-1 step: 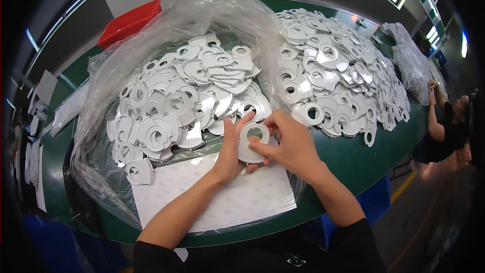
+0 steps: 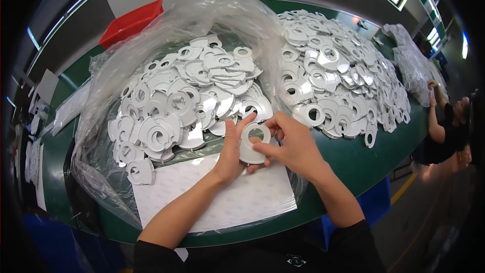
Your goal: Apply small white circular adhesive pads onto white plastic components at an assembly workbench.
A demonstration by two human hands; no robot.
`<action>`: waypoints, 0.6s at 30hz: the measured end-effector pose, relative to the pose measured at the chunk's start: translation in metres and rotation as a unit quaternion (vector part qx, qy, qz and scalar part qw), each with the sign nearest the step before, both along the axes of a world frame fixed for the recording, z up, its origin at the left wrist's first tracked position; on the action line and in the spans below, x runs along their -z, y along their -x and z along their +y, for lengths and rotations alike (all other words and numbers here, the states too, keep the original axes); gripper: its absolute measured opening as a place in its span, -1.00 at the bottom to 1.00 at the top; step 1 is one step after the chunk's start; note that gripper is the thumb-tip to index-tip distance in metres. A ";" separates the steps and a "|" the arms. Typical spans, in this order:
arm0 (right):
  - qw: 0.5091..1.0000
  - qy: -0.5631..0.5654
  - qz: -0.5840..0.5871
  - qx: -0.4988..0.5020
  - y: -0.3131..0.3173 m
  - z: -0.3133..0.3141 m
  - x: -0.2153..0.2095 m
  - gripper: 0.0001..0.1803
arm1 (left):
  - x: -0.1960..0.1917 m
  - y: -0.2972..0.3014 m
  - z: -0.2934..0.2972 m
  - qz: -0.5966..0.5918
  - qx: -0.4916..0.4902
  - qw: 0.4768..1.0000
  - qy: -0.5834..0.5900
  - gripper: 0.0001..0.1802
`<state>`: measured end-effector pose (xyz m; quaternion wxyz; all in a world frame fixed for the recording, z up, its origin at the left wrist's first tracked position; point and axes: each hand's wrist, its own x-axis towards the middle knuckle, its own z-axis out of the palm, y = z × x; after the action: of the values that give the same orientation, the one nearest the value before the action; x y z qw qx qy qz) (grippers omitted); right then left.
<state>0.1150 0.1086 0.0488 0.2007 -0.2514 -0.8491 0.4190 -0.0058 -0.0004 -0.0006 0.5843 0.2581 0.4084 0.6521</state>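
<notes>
Work surface: green table [image 2: 366, 167], curved by the lens, bearing all items below except the co-worker.
Bin: red [image 2: 131, 24], far left corner.
Film: clear plastic sheeting [image 2: 217, 17], crumpled, bunched around the left pile.
Left pile: white ring-ended parts [image 2: 212, 101], overlapping, faces mixed.
Sheet: white, flat [image 2: 242, 197], at the near edge, beneath the forearms.
Left hand: [image 2: 230, 156] thumb upright along the held part's left side, index fingertip near its top; remaining fingers mostly behind, their closure cannot be told.
Held part: one white ring-ended piece [image 2: 251, 156], ring end up, between both hands above the sheet.
Right hand: [image 2: 295, 144] thumb on the front face by the ring opening, fingers curled at the right edge, pinching.
Handling note: best steadied from behind by the left, pinched lightly; thumb nearer the rim would expose more face.
Right pile: similar white pieces [image 2: 348, 78], heaped higher.
Co-worker: dark top [image 2: 444, 134], far right.
</notes>
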 end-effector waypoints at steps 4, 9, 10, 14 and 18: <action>0.993 0.119 -0.017 -0.017 -0.003 0.004 -0.005 -0.74 | 0.001 0.003 -0.001 -0.022 0.006 1.000 0.020 0.04; 0.998 0.012 0.049 0.026 0.000 0.003 0.021 -0.81 | -0.001 0.001 -0.001 -0.013 0.035 0.998 0.045 -0.05; 0.998 0.015 0.054 0.037 0.002 0.002 0.023 -0.79 | 0.000 -0.001 0.000 0.001 0.036 0.998 0.048 -0.05; 0.997 0.000 0.078 0.020 0.006 0.006 0.036 -0.75 | -0.006 -0.001 0.001 0.014 0.042 0.996 0.079 -0.10; 0.955 0.280 0.097 0.009 0.003 0.029 0.027 -0.81 | -0.040 -0.004 -0.007 0.142 -0.020 0.985 0.096 -0.10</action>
<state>0.1121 0.1379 0.0217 0.2075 -0.2634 -0.6720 0.6603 -0.0013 -0.0073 0.0398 0.5289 0.2825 0.5532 0.5783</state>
